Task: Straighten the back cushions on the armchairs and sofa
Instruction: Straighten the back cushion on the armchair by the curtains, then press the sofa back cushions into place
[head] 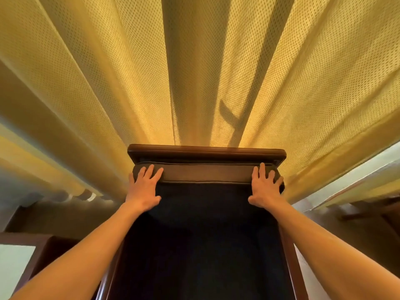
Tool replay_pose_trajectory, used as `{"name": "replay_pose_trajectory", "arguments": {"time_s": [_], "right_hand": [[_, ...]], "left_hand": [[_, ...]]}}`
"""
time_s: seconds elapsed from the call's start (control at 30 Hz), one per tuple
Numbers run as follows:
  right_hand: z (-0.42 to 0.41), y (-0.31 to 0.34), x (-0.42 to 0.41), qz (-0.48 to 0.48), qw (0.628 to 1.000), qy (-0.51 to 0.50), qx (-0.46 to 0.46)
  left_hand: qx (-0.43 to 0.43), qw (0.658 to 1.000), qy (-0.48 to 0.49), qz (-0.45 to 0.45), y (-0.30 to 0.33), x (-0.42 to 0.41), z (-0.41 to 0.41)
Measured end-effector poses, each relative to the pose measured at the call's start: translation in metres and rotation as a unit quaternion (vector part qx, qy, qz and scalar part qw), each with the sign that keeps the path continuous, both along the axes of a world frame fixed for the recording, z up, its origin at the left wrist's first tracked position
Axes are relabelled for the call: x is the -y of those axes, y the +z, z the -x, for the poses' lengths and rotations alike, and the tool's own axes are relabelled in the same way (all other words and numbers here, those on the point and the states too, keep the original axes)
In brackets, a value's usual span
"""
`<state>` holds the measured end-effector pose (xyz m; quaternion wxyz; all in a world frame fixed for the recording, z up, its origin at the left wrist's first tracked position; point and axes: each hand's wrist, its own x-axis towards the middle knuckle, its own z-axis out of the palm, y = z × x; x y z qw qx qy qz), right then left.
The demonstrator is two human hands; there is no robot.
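Both hands flat on the armchair's back cushion

The back cushion [206, 173] leans against the armchair [205, 151] back rail; left hand [144, 189] and right hand [265, 188] press its top corners, fingers straight.

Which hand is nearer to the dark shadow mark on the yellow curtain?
Right. The right hand lies below the shadow mark; the left hand is far off on the cushion's other end.
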<state>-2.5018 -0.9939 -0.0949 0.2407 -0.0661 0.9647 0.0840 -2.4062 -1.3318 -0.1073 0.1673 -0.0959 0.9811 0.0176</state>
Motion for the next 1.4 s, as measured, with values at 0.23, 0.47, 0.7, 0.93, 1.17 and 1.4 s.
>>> {"name": "replay_pose_trajectory", "arguments": {"time_s": [0.23,0.47,0.7,0.93,1.17,1.4], "right_hand": [[-0.045,0.093,0.128,0.177,0.979,0.097,0.015],[-0.167,0.223,0.277,0.318,0.917,0.24,-0.022],[-0.384,0.31,0.4,0.381,0.832,0.401,-0.032],[-0.671,0.357,0.51,0.402,0.741,0.536,0.05],[-0.913,0.343,0.594,0.367,0.635,0.665,0.141],[-1.067,0.278,0.664,0.307,0.59,0.723,0.189]], "left_hand": [[-0.031,0.986,0.072,-0.147,0.107,0.028,-0.052],[-0.136,0.962,0.16,-0.174,0.246,0.102,-0.196],[-0.24,0.933,0.244,-0.109,0.349,0.174,-0.47],[-0.267,0.869,0.415,-0.025,0.388,0.21,-0.79],[-0.262,0.78,0.568,0.011,0.38,0.216,-1.041],[-0.229,0.728,0.646,-0.016,0.315,0.259,-1.193]]}}
